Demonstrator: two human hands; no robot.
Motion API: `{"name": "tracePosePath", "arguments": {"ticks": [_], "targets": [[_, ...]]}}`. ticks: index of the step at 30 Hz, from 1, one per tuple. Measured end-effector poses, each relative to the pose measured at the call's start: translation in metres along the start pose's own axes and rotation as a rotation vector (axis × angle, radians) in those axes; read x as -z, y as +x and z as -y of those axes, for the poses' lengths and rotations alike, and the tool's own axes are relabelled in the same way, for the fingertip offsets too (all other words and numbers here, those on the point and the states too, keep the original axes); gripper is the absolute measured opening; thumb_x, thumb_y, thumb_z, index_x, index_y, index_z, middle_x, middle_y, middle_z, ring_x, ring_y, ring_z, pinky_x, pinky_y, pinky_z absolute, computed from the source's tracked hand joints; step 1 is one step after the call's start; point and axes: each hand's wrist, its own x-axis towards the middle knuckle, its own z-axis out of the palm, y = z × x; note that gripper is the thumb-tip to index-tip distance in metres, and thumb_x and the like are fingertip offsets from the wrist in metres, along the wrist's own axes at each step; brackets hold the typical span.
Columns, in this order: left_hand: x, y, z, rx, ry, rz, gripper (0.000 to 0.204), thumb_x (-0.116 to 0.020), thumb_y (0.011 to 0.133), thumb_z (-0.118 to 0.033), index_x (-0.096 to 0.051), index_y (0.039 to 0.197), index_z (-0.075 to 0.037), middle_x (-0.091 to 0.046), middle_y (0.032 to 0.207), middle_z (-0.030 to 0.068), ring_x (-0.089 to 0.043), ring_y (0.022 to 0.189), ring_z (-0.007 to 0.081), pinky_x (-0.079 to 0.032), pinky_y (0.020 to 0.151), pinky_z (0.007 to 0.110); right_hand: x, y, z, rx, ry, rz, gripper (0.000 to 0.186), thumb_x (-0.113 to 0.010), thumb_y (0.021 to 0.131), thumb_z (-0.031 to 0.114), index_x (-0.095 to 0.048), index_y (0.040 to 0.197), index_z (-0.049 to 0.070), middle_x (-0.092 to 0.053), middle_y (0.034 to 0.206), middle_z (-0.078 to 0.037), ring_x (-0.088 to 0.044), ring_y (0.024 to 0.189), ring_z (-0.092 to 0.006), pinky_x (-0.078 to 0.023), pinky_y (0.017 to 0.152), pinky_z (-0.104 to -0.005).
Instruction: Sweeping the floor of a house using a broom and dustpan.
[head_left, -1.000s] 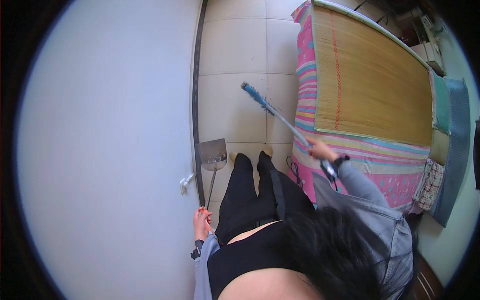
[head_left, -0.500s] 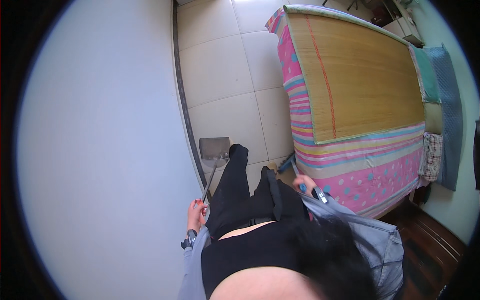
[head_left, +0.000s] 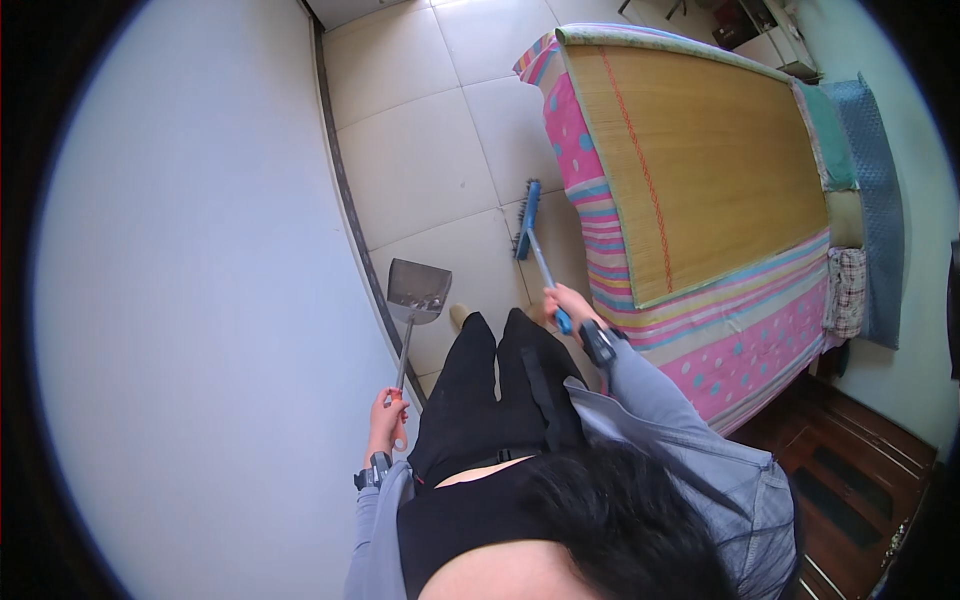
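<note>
My left hand [head_left: 388, 412] is closed round the orange handle of a metal dustpan [head_left: 419, 287]. The pan lies ahead of my feet near the wall, with some debris in it. In my right hand [head_left: 574, 304] is the blue grip of a broom [head_left: 528, 220], its fingers wrapped round it. The broom's blue head with dark bristles is out over the floor tiles, to the right of the dustpan and beside the bed. Whether the bristles touch the floor I cannot tell.
On the right stands a bed [head_left: 720, 375] with a pink, striped cover and a woven mat [head_left: 730, 170] on top. A white wall [head_left: 190, 250] rises close on the left. Pale tiles [head_left: 400, 150] stretch ahead; dark wooden boards [head_left: 840, 480] lie at the lower right.
My right hand has swung the broom forward and left, from beside the bed's near corner to the open tiles. The dustpan has shifted slightly left and forward in my left hand.
</note>
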Motion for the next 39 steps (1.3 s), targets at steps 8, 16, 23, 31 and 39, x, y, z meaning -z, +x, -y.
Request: {"name": "tracePosePath", "arguments": {"ticks": [8,16,23,31,39], "targets": [[-0.001,-0.001,-0.032,0.034,-0.035,-0.02,0.028,-0.057,0.066,-0.001,-0.047,0.091,-0.008,-0.05,0.062,0.0045,-0.047,0.046,0.0116,-0.039,0.042,0.023,0.083,0.086,0.046,-0.116,0.16,0.074,0.014,-0.04,0.083,0.006,-0.045,0.095,0.001,-0.042,0.059,-0.002,-0.044,0.05,-0.0121,-0.042,0.047,-0.0267],[-0.042,-0.012,-0.074,0.064,-0.117,-0.1,0.028,-0.056,0.067,0.0,-0.047,0.092,-0.007,-0.055,0.067,0.0073,-0.047,0.046,0.0108,-0.038,0.041,0.022,-0.011,0.168,0.136,-0.36,0.571,0.168,0.018,-0.038,0.086,0.013,-0.038,0.069,0.006,-0.037,0.055,0.001,-0.037,0.042,-0.008,-0.033,0.037,-0.0208],[-0.097,-0.03,-0.142,0.11,-0.198,-0.183,0.026,-0.053,0.069,0.001,-0.046,0.093,-0.007,-0.054,0.068,0.0073,-0.045,0.045,0.0101,-0.036,0.04,0.021,0.002,0.05,0.277,-0.094,-0.235,0.004,0.042,-0.043,0.079,0.0,-0.027,0.117,0.011,-0.036,0.054,0.002,-0.035,0.039,-0.006,-0.032,0.034,-0.0199],[-0.135,-0.008,-0.211,0.158,-0.171,-0.244,0.02,-0.048,0.074,-0.004,-0.046,0.094,-0.007,-0.051,0.069,0.005,-0.045,0.047,0.0096,-0.035,0.039,0.021,-0.041,0.184,0.356,0.122,-1.61,0.112,0.071,-0.046,0.07,0.009,-0.009,0.13,0.0,-0.058,0.084,-0.023,-0.059,0.075,-0.0303,-0.046,0.064,-0.0383],[-0.147,-0.039,-0.255,0.157,0.005,-0.207,0.016,-0.045,0.075,-0.008,-0.049,0.09,-0.008,-0.049,0.059,0.0037,-0.045,0.045,0.0096,-0.035,0.039,0.024,-0.02,0.064,0.299,0.058,-1.809,0.254,0.071,-0.042,0.071,0.008,-0.005,0.132,0.004,-0.054,0.092,-0.028,-0.055,0.085,-0.0364,-0.043,0.074,-0.0421]]}}
